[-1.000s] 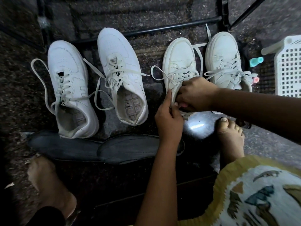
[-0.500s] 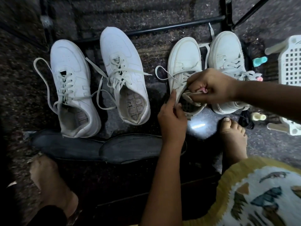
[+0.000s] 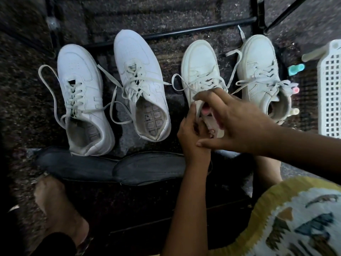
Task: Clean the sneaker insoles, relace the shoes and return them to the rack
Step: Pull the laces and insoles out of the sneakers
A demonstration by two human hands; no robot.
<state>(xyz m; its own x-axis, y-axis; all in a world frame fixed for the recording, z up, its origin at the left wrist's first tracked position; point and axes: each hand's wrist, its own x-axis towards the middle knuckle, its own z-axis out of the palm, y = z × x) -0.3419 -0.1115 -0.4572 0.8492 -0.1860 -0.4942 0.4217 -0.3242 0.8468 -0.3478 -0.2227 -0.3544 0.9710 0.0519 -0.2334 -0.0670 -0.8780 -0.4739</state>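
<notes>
While I watch the head feed from my desk, four pale lace-up shoes stand in a row on the dark speckled stone floor (image 3: 184, 12), toes to twelve o'clock. The third from the left, a cream-white leather sneaker (image 3: 199, 65), sits just right of centre, with both hands at its heel end. I see the left hand (image 3: 191, 132) curled round the shoe's nine-o'clock edge, its thumb against a flat lace end. The right hand (image 3: 238, 122) lies over the shoe mouth with index finger and thumb stretched wide apart. The fingers tucked beneath it are blurred (one pink nail shows), so I cannot tell whether they hold anything. Two dark grey foam insoles (image 3: 151, 167) lie end to end on the floor from six to eight o'clock, just below the heel of the leftmost bright white leather sneaker (image 3: 79, 71). A black metal rack bar (image 3: 184, 32) crosses at twelve, and a white perforated plastic basket (image 3: 330, 89) stands at three.
</notes>
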